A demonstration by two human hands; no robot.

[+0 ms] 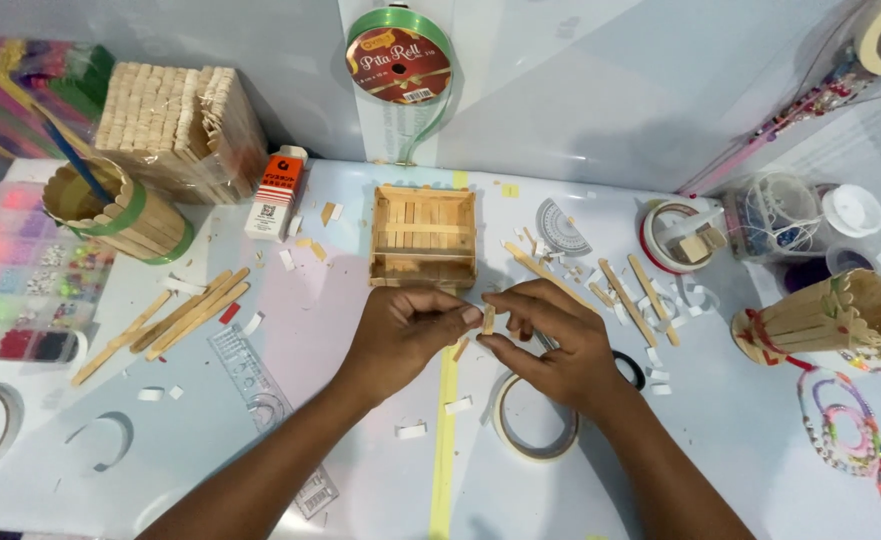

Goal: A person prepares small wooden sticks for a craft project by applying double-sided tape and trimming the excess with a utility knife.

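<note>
My left hand point(405, 330) and my right hand point(550, 340) meet at the middle of the white table, fingertips pinched together on a small short piece of wooden craft stick point(487, 319). Just beyond them sits a small open box point(423, 238) built from craft sticks. A roll of white double-sided tape point(535, 418) lies under my right wrist, and a yellow strip point(445, 420) runs down the table below my hands.
Loose craft sticks point(175, 318) lie at left beside a clear ruler point(260, 395). A stick-built cup point(120, 210), a stick stack point(175, 125), a glue box point(276, 192) stand at back left. A protractor point(560, 228), tape roll point(675, 235), another stick holder point(825, 315), beads point(860, 430) are at right.
</note>
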